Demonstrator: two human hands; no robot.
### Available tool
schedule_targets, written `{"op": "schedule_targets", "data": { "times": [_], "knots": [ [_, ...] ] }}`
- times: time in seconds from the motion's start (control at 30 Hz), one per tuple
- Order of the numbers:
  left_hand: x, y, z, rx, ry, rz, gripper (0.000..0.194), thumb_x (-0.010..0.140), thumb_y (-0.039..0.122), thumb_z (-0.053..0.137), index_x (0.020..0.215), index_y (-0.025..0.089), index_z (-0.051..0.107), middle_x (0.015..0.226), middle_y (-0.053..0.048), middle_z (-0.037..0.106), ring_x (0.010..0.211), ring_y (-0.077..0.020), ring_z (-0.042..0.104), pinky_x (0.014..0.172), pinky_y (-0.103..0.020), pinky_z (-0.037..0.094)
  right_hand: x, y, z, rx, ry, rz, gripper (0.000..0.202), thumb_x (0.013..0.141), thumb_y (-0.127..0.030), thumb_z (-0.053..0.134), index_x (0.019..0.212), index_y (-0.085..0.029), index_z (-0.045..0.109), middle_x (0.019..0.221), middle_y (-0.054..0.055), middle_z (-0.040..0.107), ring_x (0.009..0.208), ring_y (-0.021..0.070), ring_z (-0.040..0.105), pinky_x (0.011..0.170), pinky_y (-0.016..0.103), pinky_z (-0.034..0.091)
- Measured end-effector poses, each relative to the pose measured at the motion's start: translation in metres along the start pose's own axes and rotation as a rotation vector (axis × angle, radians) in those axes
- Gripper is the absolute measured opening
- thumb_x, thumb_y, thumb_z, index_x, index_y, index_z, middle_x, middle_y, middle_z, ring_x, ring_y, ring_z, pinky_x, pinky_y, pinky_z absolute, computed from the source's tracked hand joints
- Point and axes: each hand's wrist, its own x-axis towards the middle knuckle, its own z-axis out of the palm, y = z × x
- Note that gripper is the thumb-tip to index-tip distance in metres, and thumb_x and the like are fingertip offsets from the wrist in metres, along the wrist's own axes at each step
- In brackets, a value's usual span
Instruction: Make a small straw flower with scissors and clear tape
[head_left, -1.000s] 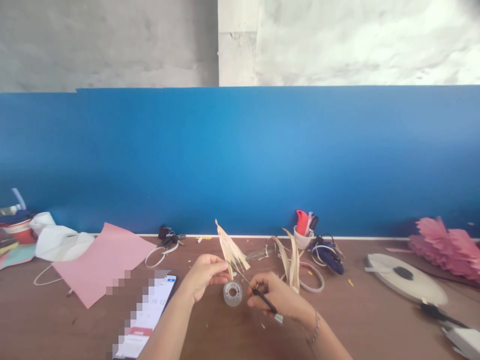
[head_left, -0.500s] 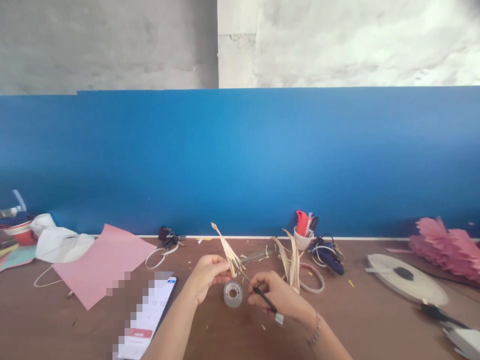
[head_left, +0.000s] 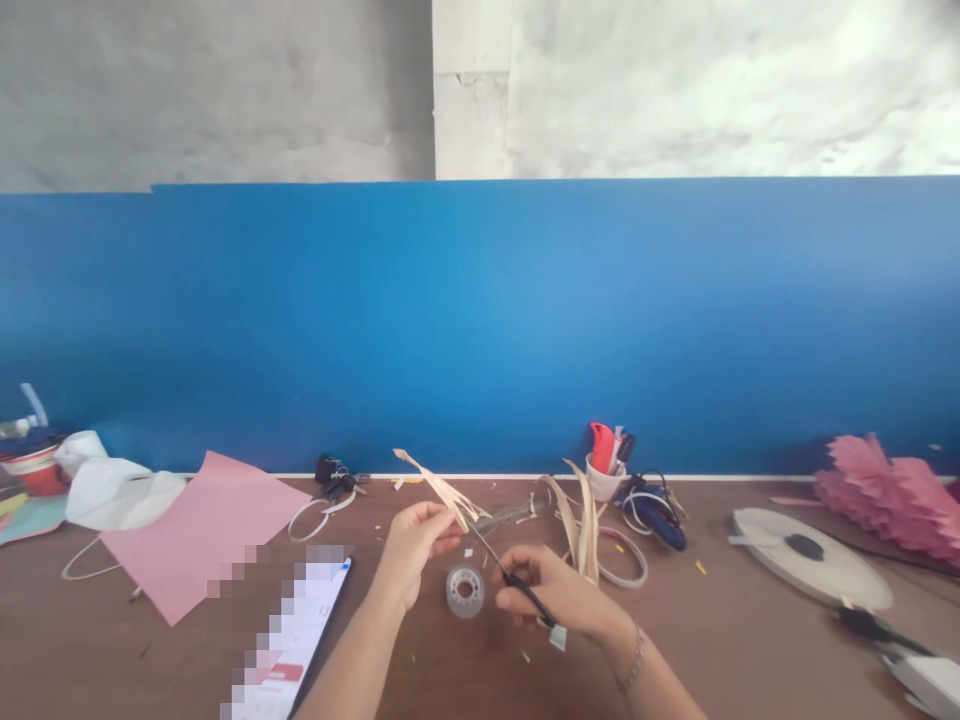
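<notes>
My left hand (head_left: 418, 545) pinches a pale, dry husk-like strip (head_left: 444, 495), split into narrow tails toward the right, with a thin tip pointing up and left. In my right hand (head_left: 541, 585) are scissors (head_left: 517, 583) with black handles and a small pale tag hanging below. Their blades reach the strip just beside my left fingertips; whether they are apart is too small to tell. On the table below, between both hands, lies a roll of clear tape (head_left: 465, 592). More dry husk strips (head_left: 587, 530) stand just beyond my right hand.
A phone (head_left: 300, 635) and a pink paper sheet (head_left: 206, 535) lie to the left. A white cup of pens (head_left: 604, 478), a blue-handled tool (head_left: 660, 520) and a round cream disc (head_left: 814, 560) are on the right. Small scraps dot the brown table (head_left: 427, 670).
The strip in my left hand has tilted further left, and its split tails now fan out to the right. A small pale scrap shows on the table below it. My right hand has barely moved.
</notes>
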Motion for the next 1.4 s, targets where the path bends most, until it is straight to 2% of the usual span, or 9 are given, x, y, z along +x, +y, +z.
{"op": "schedule_targets", "data": {
  "times": [0.23,0.43,0.6,0.73,1.2,1.4],
  "knots": [
    [-0.002,-0.006,0.005,-0.041,-0.001,0.02,0.017,0.062,0.025,0.073,0.064,0.01,0.067,0.071,-0.009,0.07,0.072,-0.017,0.066,0.064,-0.023,0.053,-0.001,-0.001,0.002,-0.098,0.071,-0.051,0.025,0.063,-0.029,0.069,0.081,-0.015,0.057,0.056,-0.005,0.051,0.049,0.0073,0.042,0.043,0.017,0.03],
    [-0.002,-0.006,0.005,-0.064,0.031,0.024,0.014,0.061,0.023,0.073,0.062,0.01,0.067,0.067,-0.008,0.07,0.069,-0.016,0.066,0.065,-0.023,0.054,0.001,0.002,0.003,-0.21,0.162,-0.145,0.02,0.065,-0.027,0.069,0.079,-0.016,0.058,0.058,-0.007,0.047,0.053,0.0077,0.039,0.048,0.019,0.029],
    [-0.003,-0.006,0.007,-0.08,0.044,0.026,0.015,0.061,0.024,0.074,0.063,0.01,0.068,0.068,-0.008,0.071,0.07,-0.0169,0.066,0.067,-0.025,0.054,0.001,0.001,0.003,-0.301,0.211,-0.165,0.017,0.067,-0.027,0.066,0.078,-0.017,0.058,0.055,-0.008,0.044,0.052,0.0081,0.036,0.049,0.02,0.027],
    [-0.004,-0.006,0.009,-0.099,0.053,0.034,0.018,0.061,0.025,0.075,0.067,0.01,0.069,0.071,-0.009,0.072,0.071,-0.0175,0.067,0.068,-0.026,0.054,0.0,-0.004,0.005,-0.351,0.258,-0.175,0.015,0.066,-0.026,0.065,0.077,-0.018,0.059,0.056,-0.007,0.046,0.055,0.0095,0.037,0.051,0.021,0.028],
    [-0.006,-0.008,0.012,-0.119,0.044,0.055,0.019,0.06,0.027,0.076,0.067,0.01,0.069,0.072,-0.009,0.073,0.072,-0.0188,0.068,0.07,-0.028,0.054,-0.003,-0.01,0.005,-0.404,0.287,-0.174,0.012,0.066,-0.024,0.062,0.076,-0.019,0.059,0.054,-0.007,0.044,0.054,0.0098,0.035,0.051,0.021,0.027],
    [-0.007,-0.01,0.014,-0.145,0.041,0.072,0.019,0.062,0.026,0.073,0.07,0.01,0.07,0.074,-0.01,0.073,0.074,-0.0192,0.068,0.072,-0.028,0.054,-0.003,-0.01,0.005,-0.451,0.321,-0.194,0.009,0.069,-0.022,0.058,0.077,-0.02,0.059,0.056,-0.005,0.051,0.054,0.0107,0.042,0.051,0.021,0.03]
  ]
}}
